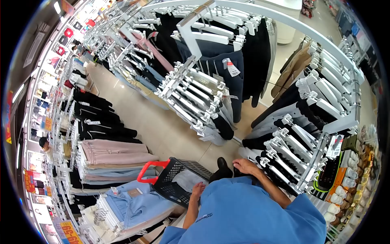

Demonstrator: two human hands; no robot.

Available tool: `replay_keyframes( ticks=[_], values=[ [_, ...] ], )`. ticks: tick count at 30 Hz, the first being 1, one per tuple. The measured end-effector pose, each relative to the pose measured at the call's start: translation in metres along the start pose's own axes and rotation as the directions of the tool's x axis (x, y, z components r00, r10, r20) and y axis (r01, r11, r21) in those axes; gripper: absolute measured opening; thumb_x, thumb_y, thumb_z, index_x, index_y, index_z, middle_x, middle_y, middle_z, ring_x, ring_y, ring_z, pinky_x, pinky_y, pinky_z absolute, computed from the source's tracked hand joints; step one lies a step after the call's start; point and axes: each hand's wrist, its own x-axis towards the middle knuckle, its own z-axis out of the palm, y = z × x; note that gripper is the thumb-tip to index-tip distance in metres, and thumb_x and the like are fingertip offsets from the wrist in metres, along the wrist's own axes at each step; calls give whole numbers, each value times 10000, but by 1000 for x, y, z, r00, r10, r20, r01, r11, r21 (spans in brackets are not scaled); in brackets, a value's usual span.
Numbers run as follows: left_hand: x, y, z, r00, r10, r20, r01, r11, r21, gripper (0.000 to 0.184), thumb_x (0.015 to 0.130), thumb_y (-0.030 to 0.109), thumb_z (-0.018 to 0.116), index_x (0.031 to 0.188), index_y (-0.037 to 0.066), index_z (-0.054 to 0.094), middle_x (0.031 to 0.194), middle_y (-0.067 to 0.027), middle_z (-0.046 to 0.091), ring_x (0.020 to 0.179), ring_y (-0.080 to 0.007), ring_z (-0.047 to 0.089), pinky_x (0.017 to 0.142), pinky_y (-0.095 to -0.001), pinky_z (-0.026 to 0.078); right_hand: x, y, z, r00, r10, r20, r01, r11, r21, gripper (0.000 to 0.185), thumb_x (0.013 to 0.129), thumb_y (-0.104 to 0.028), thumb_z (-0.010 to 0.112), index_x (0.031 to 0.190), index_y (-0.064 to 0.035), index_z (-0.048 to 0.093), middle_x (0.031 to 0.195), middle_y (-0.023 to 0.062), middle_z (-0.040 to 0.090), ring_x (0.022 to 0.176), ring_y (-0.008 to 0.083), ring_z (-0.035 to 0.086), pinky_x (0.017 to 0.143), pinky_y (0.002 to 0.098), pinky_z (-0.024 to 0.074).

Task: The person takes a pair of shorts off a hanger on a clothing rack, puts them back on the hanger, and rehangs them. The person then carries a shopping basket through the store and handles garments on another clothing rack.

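Note:
My left hand hangs beside the black shopping basket, close to its near edge. Its fingers look loosely apart, and I see nothing in them. The basket has a red handle and holds a folded light grey garment. My right hand is in front of my body, next to grey and white garments on the right-hand rack. Its fingers are stretched out and appear to hold nothing. Whether the fingertips touch the garments, I cannot tell.
White hangers with trousers fill the racks ahead and right. Folded pink trousers and a light blue garment lie on the left display. A tiled aisle runs between the racks. Shoes line the right edge. A person stands far left.

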Motion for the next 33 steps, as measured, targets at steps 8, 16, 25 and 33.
replay_keyframes(
  ticks=[8, 16, 25, 33],
  values=[
    [35, 29, -43, 960, 189, 205, -265, 845, 464, 422, 1060, 331, 478, 1347, 48, 602, 1193, -137, 690, 1064, -247, 657, 876, -364, 533, 8, -22, -23, 998, 26, -65, -20, 996, 88, 349, 980, -281, 552, 1207, -37, 654, 1133, 195, 693, 1050, 377, 657, 905, 436, 519],
    [113, 134, -59, 995, 13, 100, -43, 954, 296, 305, 1030, 228, 496, 1250, 65, 630, 986, -64, 704, 777, -149, 642, 645, -265, 513, 30, -43, -36, 947, 224, -230, -191, 969, 154, 354, 975, -290, 557, 1221, -61, 667, 1152, 183, 701, 1082, 380, 652, 943, 432, 506],
    [186, 243, -62, 945, 95, 313, -186, 943, 275, 403, 1043, 268, 491, 1380, 52, 541, 1110, -93, 674, 782, -145, 606, 672, -266, 511, 101, -132, -61, 769, 170, -616, -17, 969, 247, 321, 991, -188, 571, 1257, -18, 629, 1031, 169, 710, 922, 236, 668, 845, 347, 521],
    [224, 235, -119, 933, 2, 360, -109, 955, 277, 317, 1029, 234, 522, 1275, 54, 608, 877, -57, 654, 694, -126, 562, 570, -252, 447, 156, -249, -123, 393, -115, -912, 176, 983, -48, 527, 1056, -291, 447, 1517, -39, 397, 1641, 211, 196, 1503, 334, 241, 1209, 407, 172]
  ],
)
